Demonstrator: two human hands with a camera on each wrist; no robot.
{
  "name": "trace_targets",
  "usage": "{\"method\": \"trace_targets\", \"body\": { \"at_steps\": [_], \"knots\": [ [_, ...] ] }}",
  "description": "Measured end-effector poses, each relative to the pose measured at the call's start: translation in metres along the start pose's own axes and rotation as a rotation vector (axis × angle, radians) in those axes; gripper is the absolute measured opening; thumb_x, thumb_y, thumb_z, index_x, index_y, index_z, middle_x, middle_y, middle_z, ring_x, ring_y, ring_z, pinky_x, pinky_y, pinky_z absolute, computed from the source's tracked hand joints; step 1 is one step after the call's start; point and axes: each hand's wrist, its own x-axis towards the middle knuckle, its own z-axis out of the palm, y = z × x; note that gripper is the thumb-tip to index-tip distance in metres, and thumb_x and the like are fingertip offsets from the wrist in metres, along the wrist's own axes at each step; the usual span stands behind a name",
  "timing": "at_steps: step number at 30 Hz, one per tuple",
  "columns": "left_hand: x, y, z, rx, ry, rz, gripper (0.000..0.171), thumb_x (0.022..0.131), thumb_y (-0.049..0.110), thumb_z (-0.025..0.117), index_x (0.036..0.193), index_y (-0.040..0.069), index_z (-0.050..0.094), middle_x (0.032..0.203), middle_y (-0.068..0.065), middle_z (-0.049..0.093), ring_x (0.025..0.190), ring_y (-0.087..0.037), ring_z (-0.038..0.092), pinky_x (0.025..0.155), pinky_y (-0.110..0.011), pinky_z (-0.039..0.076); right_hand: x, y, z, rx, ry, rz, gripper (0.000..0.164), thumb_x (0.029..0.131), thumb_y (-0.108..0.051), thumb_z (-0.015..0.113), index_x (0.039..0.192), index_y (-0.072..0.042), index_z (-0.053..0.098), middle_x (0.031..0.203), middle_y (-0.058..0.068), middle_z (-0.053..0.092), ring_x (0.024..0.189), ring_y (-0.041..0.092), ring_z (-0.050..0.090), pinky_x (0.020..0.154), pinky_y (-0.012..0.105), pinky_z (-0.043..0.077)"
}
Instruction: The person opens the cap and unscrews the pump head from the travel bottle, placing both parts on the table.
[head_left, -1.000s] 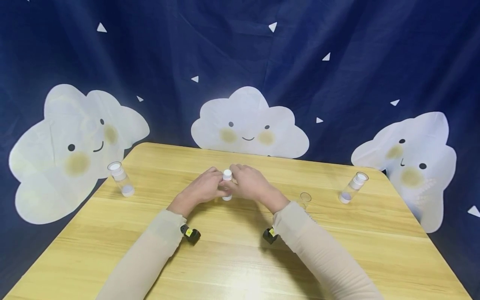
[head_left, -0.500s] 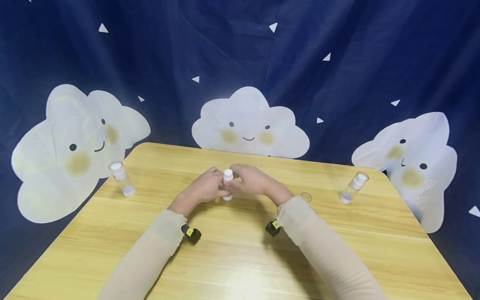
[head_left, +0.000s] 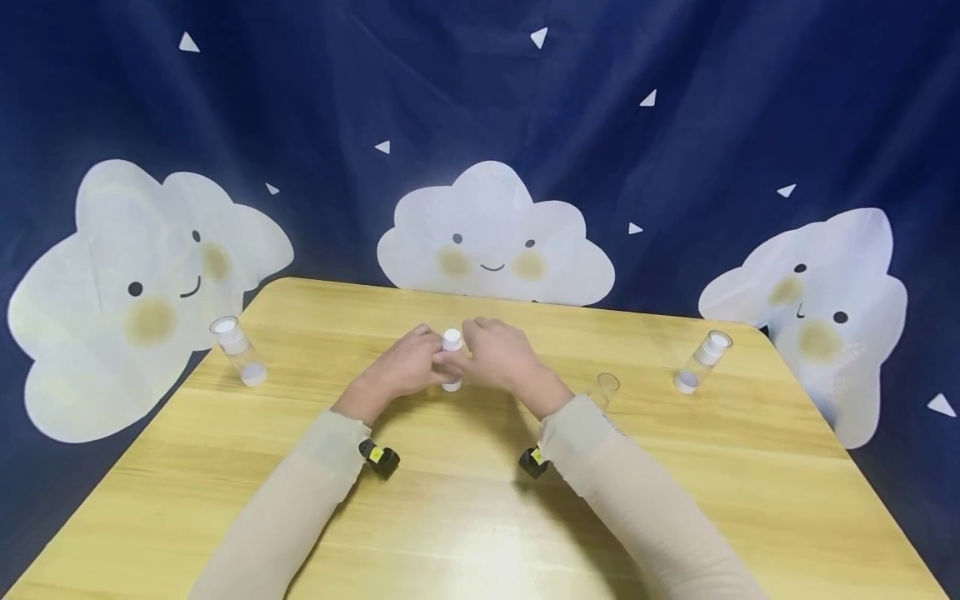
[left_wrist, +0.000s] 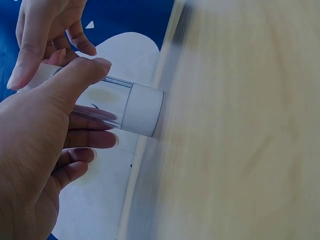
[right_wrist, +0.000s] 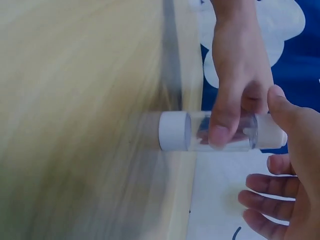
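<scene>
A small cosmetic bottle (head_left: 452, 337) stands upright near the middle of the table, with a clear body, white base (left_wrist: 142, 110) and white top. My left hand (head_left: 401, 367) grips its clear body, the thumb on one side and fingers on the other. At the white top is my right hand (head_left: 498, 354), its thumb lying against the white collar (right_wrist: 270, 131) and its bent fingers around the far side. The right hand's lower fingers (right_wrist: 267, 205) are curled apart from the bottle. In the head view, both hands hide much of the bottle's body.
A clear cap (head_left: 606, 385) stands on the wooden table (head_left: 450, 517), partly behind my right sleeve. One capped bottle (head_left: 240, 354) stands at the table's left side, a similar bottle (head_left: 702, 363) at the right. A blue curtain (head_left: 480, 75) with clouds hangs behind.
My right wrist swung outward half a second ago and has swung back in at the bottle's top. The left hand keeps its grip. The head view has tilted slightly down.
</scene>
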Motion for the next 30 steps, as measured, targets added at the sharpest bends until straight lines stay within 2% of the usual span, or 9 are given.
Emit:
{"method": "trace_targets", "body": {
  "at_steps": [4,11,14,18,20,25,30],
  "knots": [
    [0.0,-0.002,-0.002,0.029,0.008,0.05,0.031,0.086,0.042,0.073,0.103,0.016,0.071,0.099,0.004,0.069,0.105,-0.021,0.052,0.098,-0.034,0.04,0.003,-0.006,0.002,-0.033,0.029,0.03,0.063,0.089,-0.074,0.042,0.09,-0.013,0.056,0.08,-0.001,0.054,0.071,0.016,0.052,0.06,0.029,0.045],
    [0.0,-0.007,0.0,0.104,0.033,0.183,0.033,0.092,0.039,0.066,0.113,0.014,0.071,0.105,0.002,0.071,0.101,-0.02,0.059,0.1,-0.033,0.036,0.004,-0.012,0.009,-0.001,0.035,0.042,0.063,0.09,-0.072,0.044,0.097,-0.011,0.06,0.086,0.0,0.059,0.076,0.017,0.057,0.064,0.031,0.049],
    [0.0,-0.006,0.001,0.085,0.027,0.157,0.036,0.091,0.04,0.067,0.114,0.014,0.07,0.106,0.002,0.071,0.103,-0.02,0.057,0.1,-0.033,0.037,0.004,-0.01,0.011,0.012,0.033,0.033,0.057,0.093,-0.067,0.044,0.097,-0.012,0.058,0.085,-0.001,0.057,0.075,0.016,0.056,0.063,0.03,0.049],
    [0.0,-0.004,0.0,0.029,0.007,0.038,0.036,0.088,0.043,0.07,0.109,0.014,0.071,0.1,0.004,0.069,0.105,-0.019,0.052,0.098,-0.033,0.04,0.005,-0.006,0.01,0.034,0.021,-0.007,0.05,0.096,-0.063,0.045,0.096,-0.014,0.055,0.085,-0.003,0.055,0.075,0.015,0.053,0.064,0.028,0.047],
    [0.0,-0.004,-0.001,0.025,-0.001,0.002,0.036,0.087,0.045,0.071,0.106,0.014,0.071,0.098,0.005,0.068,0.105,-0.019,0.05,0.097,-0.034,0.041,0.005,-0.003,0.009,0.033,0.016,-0.037,0.049,0.096,-0.062,0.045,0.099,-0.014,0.055,0.088,-0.003,0.055,0.078,0.014,0.053,0.067,0.028,0.047],
    [0.001,-0.002,-0.001,0.025,-0.014,-0.019,0.035,0.087,0.046,0.071,0.102,0.015,0.073,0.096,0.005,0.067,0.105,-0.018,0.05,0.095,-0.033,0.043,0.005,0.003,0.006,0.021,-0.006,-0.098,0.049,0.096,-0.06,0.046,0.105,-0.013,0.056,0.096,-0.001,0.057,0.089,0.016,0.056,0.078,0.031,0.048],
    [0.0,-0.001,-0.001,-0.006,-0.023,-0.041,0.032,0.086,0.046,0.072,0.099,0.016,0.071,0.096,0.007,0.067,0.103,-0.016,0.049,0.093,-0.033,0.043,0.004,0.007,0.003,0.066,-0.039,-0.13,0.049,0.097,-0.057,0.049,0.114,-0.012,0.058,0.109,0.003,0.062,0.104,0.021,0.058,0.091,0.036,0.047]
  ]
}}
